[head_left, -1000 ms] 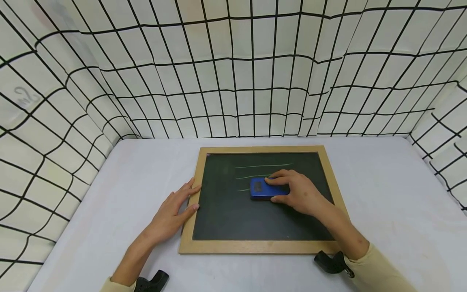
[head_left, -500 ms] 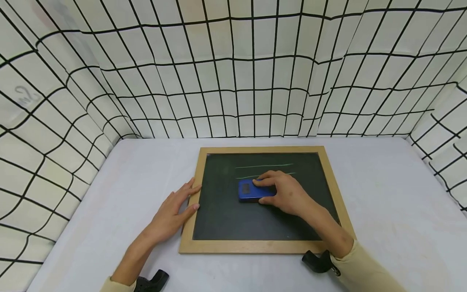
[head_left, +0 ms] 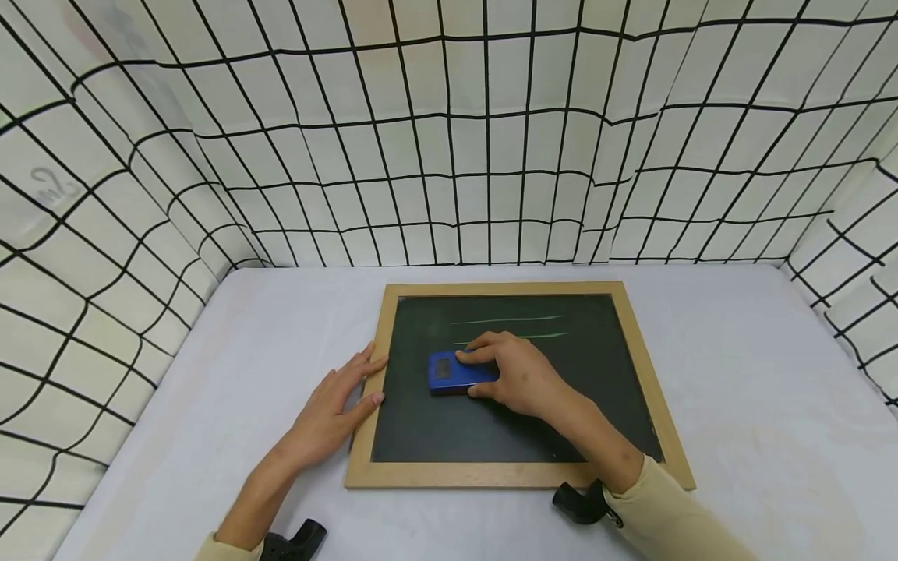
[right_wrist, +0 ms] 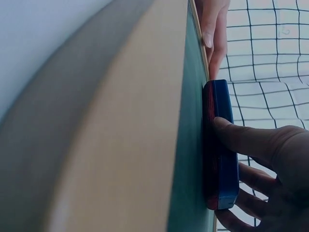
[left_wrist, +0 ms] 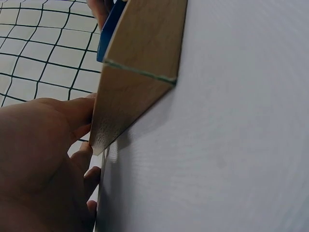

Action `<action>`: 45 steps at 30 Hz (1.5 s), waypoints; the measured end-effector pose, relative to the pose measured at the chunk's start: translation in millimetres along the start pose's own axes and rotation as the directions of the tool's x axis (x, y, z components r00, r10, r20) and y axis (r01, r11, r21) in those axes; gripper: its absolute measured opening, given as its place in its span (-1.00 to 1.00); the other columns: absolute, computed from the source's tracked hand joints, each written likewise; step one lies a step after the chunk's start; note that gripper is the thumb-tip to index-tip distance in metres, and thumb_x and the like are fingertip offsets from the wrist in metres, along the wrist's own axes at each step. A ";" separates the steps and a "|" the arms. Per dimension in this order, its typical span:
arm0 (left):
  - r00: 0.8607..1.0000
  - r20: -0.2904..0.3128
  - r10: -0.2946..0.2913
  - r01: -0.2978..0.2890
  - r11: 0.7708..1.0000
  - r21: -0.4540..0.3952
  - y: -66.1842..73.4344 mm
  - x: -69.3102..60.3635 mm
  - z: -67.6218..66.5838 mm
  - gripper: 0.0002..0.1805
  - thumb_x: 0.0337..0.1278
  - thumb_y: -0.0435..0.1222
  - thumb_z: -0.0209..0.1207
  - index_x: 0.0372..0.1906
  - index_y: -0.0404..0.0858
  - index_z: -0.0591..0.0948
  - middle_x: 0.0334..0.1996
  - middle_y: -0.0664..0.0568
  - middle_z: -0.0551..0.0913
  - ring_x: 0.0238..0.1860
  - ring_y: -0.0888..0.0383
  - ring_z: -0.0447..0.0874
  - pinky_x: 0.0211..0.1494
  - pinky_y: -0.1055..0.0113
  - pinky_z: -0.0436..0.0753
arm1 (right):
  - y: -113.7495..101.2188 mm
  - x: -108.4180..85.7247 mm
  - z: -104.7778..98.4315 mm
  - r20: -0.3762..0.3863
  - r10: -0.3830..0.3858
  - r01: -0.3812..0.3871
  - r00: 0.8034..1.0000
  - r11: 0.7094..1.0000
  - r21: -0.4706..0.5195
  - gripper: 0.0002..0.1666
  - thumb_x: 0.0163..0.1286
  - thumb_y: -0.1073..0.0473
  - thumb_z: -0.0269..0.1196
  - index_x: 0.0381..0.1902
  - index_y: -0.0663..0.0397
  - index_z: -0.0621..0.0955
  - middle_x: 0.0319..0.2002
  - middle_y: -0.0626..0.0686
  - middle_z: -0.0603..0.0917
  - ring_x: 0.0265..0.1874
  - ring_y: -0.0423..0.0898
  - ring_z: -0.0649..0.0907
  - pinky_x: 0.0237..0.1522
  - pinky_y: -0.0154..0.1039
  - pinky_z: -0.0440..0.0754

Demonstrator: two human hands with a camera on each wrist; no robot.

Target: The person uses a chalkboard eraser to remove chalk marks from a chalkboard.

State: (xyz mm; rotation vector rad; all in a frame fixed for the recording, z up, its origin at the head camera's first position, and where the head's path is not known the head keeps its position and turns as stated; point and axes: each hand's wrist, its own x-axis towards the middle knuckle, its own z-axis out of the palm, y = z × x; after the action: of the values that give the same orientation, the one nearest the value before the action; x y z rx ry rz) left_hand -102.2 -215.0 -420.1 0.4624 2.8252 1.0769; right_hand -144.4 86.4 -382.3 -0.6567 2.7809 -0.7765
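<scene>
A wood-framed chalkboard [head_left: 505, 428] lies on the white-covered table, with two green chalk lines [head_left: 508, 319] on its upper half. My right hand [head_left: 522, 378] grips a blue chalkboard eraser [head_left: 449, 372] by its long sides, thumb on the near side and fingers on the far side. In the right wrist view the eraser [right_wrist: 224, 150] lies with its dark reddish underside against the board. My left hand [head_left: 326, 417] rests on the left side of the frame, its fingers extended. The left wrist view has the left hand [left_wrist: 43, 159] touching the wooden frame [left_wrist: 145, 43] at its edge.
White walls covered with a black grid net [head_left: 484, 148] rise behind the table and on both sides. White tablecloth [head_left: 765, 374] surrounds the board. Black devices [head_left: 582, 502] are strapped at both wrists.
My right hand has slid the eraser leftward and slightly nearer across the board. The short third chalk line under it is gone from sight. The left hand has stayed in place.
</scene>
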 end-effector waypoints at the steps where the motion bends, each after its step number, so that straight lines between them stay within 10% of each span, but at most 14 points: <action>1: 1.000 0.000 -0.001 0.001 1.000 0.001 -0.1 0.0 0.2 -0.39 0.54 -0.10 0.14 0.58 -0.10 0.36 0.68 -0.19 0.10 0.68 -0.32 -0.01 0.60 -0.50 -0.13 | -1.9 0.8 1.0 0.003 0.000 0.000 1.000 1.000 0.004 -0.37 0.27 0.02 0.53 0.31 -0.21 0.67 0.33 -0.04 0.65 0.40 0.10 0.55 0.44 0.14 0.51; 21: 1.000 0.020 -0.016 0.016 1.000 0.009 2.5 0.3 -2.5 -0.36 0.53 -0.09 0.15 0.59 -0.09 0.34 0.69 -0.18 0.09 0.69 -0.29 -0.02 0.62 -0.46 -0.13 | -8.5 -3.6 0.2 -0.004 0.043 -0.044 0.999 0.995 -0.088 -0.34 0.26 -0.07 0.52 0.32 -0.36 0.65 0.34 -0.07 0.64 0.39 0.05 0.58 0.38 0.12 0.59; 45: 1.000 0.017 -0.016 0.016 1.000 0.001 0.6 -2.2 -2.4 -0.37 0.52 -0.11 0.16 0.57 -0.12 0.36 0.69 -0.18 0.10 0.69 -0.29 -0.02 0.63 -0.44 -0.14 | 47.0 -42.2 -26.1 -0.103 0.117 -0.131 0.988 0.981 -0.141 -0.33 0.26 -0.04 0.53 0.34 -0.24 0.65 0.36 0.08 0.63 0.36 0.26 0.59 0.29 0.25 0.61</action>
State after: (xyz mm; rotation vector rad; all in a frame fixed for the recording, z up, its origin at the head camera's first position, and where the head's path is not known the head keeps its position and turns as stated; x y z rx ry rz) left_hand -100.4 -216.8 -418.0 0.4464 2.8105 1.0633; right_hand -131.7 153.5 -382.8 -0.4748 2.9535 -0.5970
